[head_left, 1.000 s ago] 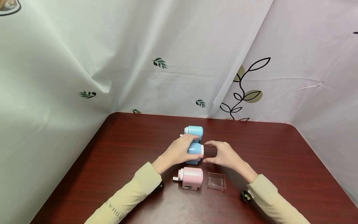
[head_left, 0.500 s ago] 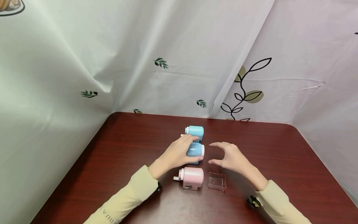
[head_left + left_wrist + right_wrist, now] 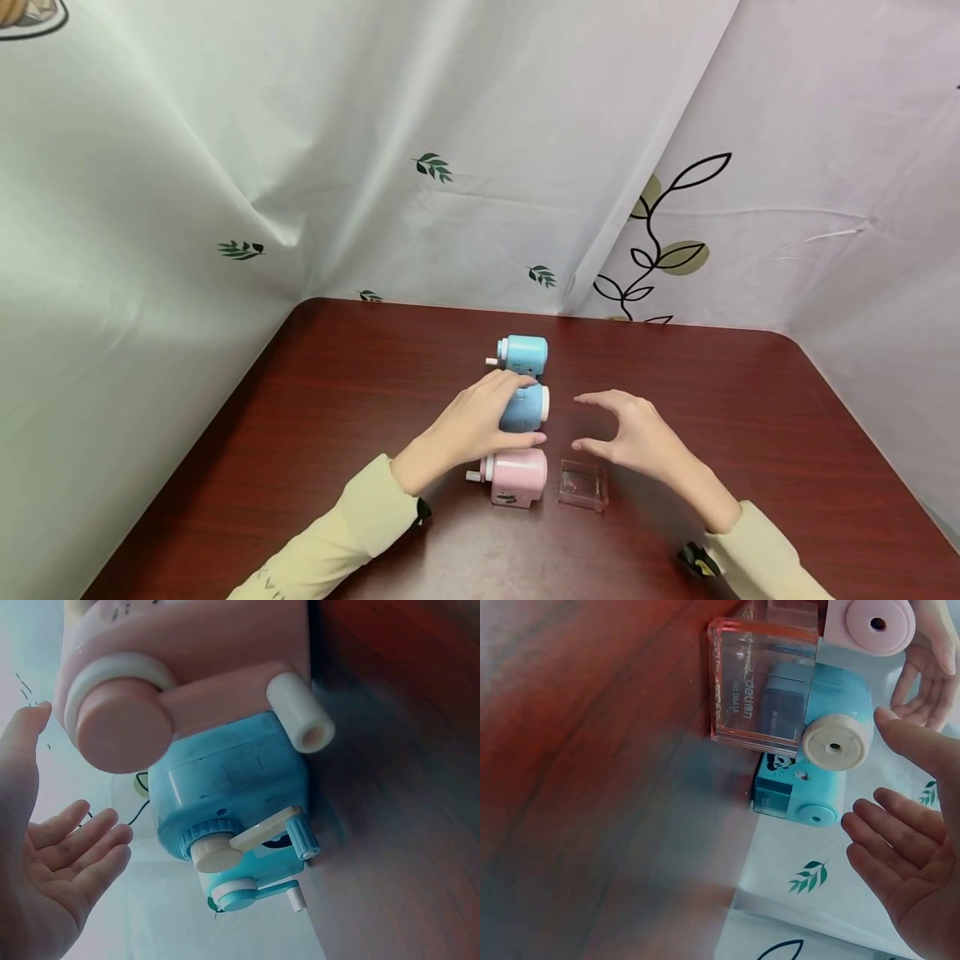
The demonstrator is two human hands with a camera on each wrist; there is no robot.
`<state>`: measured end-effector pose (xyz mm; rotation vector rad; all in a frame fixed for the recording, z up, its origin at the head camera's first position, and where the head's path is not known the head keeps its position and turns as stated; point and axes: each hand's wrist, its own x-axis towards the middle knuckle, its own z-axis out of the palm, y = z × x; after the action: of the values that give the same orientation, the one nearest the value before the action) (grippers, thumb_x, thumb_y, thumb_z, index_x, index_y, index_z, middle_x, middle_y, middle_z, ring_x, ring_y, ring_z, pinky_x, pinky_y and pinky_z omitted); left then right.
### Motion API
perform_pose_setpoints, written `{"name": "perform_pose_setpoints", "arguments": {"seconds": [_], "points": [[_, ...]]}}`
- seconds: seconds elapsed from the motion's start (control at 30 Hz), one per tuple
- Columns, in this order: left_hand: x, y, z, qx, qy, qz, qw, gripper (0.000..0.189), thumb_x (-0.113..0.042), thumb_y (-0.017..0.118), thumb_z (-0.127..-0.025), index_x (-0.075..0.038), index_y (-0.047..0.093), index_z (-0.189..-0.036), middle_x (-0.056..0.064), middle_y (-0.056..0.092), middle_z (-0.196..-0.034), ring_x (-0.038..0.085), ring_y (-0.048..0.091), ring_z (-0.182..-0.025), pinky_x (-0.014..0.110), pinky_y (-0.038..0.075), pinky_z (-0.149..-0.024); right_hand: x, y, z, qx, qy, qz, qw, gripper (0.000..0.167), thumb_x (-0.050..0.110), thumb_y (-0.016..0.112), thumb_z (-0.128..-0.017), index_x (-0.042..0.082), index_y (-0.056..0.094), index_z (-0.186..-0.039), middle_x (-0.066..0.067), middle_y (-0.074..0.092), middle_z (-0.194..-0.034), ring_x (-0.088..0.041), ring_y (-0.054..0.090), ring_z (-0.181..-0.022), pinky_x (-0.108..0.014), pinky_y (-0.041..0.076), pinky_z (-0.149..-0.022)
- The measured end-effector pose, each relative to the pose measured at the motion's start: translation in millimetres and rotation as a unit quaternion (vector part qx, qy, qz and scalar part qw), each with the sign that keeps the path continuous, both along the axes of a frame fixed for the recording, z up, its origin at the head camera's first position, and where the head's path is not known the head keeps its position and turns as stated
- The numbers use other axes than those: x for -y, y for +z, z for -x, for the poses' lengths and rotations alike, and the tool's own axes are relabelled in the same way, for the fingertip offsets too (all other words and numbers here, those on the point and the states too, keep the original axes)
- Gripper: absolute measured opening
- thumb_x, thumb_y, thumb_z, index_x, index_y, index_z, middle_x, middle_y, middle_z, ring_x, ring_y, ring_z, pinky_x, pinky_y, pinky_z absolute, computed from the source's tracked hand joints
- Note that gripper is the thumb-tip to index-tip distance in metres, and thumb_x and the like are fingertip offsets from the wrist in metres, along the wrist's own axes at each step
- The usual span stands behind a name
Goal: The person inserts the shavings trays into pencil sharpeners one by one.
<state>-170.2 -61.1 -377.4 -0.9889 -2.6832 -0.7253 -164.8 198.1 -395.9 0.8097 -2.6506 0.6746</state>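
Three crank pencil sharpeners stand in a row on the table. The pink sharpener (image 3: 517, 473) is closest, the blue sharpener (image 3: 529, 407) is in the middle, and the light blue sharpener (image 3: 527, 353) is farthest. My left hand (image 3: 480, 421) hovers over the blue one, thumb and fingers spread apart; the left wrist view shows this hand (image 3: 56, 877) beside the sharpeners, gripping nothing. To their right my right hand (image 3: 637, 433) is held in the air with thumb and fingers apart and nothing between them. The left hand partly hides the blue sharpener in the head view.
A clear pinkish shavings drawer (image 3: 582, 487) lies right of the pink sharpener. The reddish-brown table (image 3: 360, 367) is bordered by a white patterned curtain (image 3: 465, 233) at the back and sides.
My left hand has let go of the blue sharpener, its fingers spreading and shifting slightly nearer. My right hand has drawn back to the right. The sharpeners stay in place.
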Motion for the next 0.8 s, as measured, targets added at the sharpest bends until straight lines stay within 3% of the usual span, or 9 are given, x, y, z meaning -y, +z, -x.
{"name": "perform_pose_setpoints", "arguments": {"seconds": [0.4, 0.63, 0.8], "points": [[6.8, -9.0, -12.4, 0.013, -0.03, 0.008, 0.9994, 0.064, -0.049, 0.072, -0.08, -0.014, 0.053, -0.13, 0.001, 0.059, -0.123, 0.014, 0.056, -0.113, 0.032, 0.05, -0.094, -5, -9.2, -17.6, 0.023, -0.001, -0.017, 0.9996, 0.053, 0.036, 0.085, -0.068, 0.012, 0.069, -0.113, 0.001, 0.07, -0.107, -0.018, 0.067, -0.099, -0.04, 0.053, -0.082], [8.4, -14.9, -19.5, 0.009, -0.049, 0.016, 0.9986, 0.063, -0.048, 0.073, -0.079, -0.012, 0.055, -0.127, 0.001, 0.061, -0.121, 0.015, 0.056, -0.117, 0.033, 0.044, -0.104, -9, -16.2, -27.1, 0.024, 0.002, -0.036, 0.9991, 0.052, 0.039, 0.084, -0.069, 0.013, 0.069, -0.112, 0.003, 0.07, -0.106, -0.016, 0.066, -0.099, -0.038, 0.054, -0.081], [8.0, -20.3, -23.4, 0.005, -0.055, 0.02, 0.9983, 0.063, -0.049, 0.074, -0.077, -0.013, 0.056, -0.127, -0.001, 0.061, -0.12, 0.012, 0.058, -0.112, 0.03, 0.049, -0.094, -14, -20.0, -33.1, 0.035, -0.002, -0.047, 0.9983, 0.054, 0.04, 0.085, -0.068, 0.013, 0.069, -0.112, 0.004, 0.07, -0.106, -0.014, 0.066, -0.1, -0.038, 0.054, -0.082]]}}
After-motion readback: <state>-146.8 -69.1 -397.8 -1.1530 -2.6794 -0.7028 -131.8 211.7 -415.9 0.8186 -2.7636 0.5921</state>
